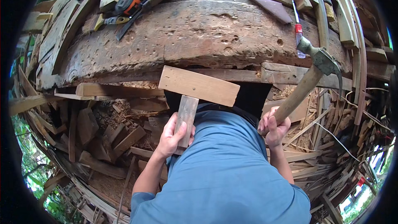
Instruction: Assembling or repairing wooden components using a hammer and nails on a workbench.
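Observation:
My left hand (168, 138) is closed round the grey stem of a T-shaped wooden piece (199, 86), in front of my lap. Its paler crossbar sits tilted across the top of the stem, with a small dark spot like a nail head in it. My right hand (274, 128) grips the lower part of a claw hammer's (296, 93) wooden handle. The hammer's metal head points up and away to the right, over the near edge of the workbench, apart from the wooden piece.
The thick, worn wooden workbench (199, 33) bears a tape measure (127, 4), a chisel (153, 2), a screwdriver (298, 31) and a triangular brown piece (271, 9). Boards (78, 29) line both ends. Sawdust and wood offcuts (130, 141) lie heaped below on both sides.

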Demonstrator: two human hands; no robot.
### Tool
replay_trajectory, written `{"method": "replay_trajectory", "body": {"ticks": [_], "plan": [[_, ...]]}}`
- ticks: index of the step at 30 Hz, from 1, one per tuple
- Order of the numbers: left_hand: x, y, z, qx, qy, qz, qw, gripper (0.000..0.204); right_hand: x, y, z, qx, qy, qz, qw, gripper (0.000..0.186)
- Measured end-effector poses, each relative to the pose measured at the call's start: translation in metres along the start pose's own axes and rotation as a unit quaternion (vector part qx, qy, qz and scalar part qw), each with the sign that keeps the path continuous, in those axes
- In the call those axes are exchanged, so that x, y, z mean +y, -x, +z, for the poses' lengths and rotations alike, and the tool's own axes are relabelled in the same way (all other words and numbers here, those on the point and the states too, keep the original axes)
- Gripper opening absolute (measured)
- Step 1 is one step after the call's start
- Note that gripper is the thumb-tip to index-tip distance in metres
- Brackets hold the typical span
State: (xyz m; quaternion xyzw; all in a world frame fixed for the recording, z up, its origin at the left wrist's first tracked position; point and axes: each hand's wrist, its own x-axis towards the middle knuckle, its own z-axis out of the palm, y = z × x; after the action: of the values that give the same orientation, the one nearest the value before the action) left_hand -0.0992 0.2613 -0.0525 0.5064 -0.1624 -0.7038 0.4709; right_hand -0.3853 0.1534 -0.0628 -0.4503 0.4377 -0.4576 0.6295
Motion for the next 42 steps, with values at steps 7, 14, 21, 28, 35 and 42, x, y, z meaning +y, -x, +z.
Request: {"method": "replay_trajectory", "body": {"ticks": [7,14,21,28,35,42], "plan": [[-0.009,-0.012,0.005,-0.002,-0.015,0.014,1.0,0.044,-0.004,-0.006,0.011,-0.049,0.027,-0.007,0.998,0.035],[-0.016,-0.021,0.013,-0.027,0.048,0.037,0.998,0.043,-0.017,-0.012,0.006,-0.137,0.167,0.057,0.975,0.037],[-0.041,-0.038,0.059,0.07,0.081,0.075,0.991,0.041,-0.016,-0.01,-0.008,-0.198,0.296,0.054,0.933,0.029],[-0.033,-0.041,0.057,0.075,0.019,0.069,0.995,0.042,-0.011,-0.013,-0.018,-0.206,0.316,0.024,0.926,0.027],[-0.033,-0.041,0.057,0.089,-0.008,0.075,0.993,0.04,-0.016,-0.017,-0.016,-0.211,0.36,0.042,0.908,0.027],[-0.031,-0.039,0.061,0.089,0.009,0.07,0.993,0.038,-0.056,-0.026,0.006,-0.243,0.431,0.029,0.869,0.027]]}}
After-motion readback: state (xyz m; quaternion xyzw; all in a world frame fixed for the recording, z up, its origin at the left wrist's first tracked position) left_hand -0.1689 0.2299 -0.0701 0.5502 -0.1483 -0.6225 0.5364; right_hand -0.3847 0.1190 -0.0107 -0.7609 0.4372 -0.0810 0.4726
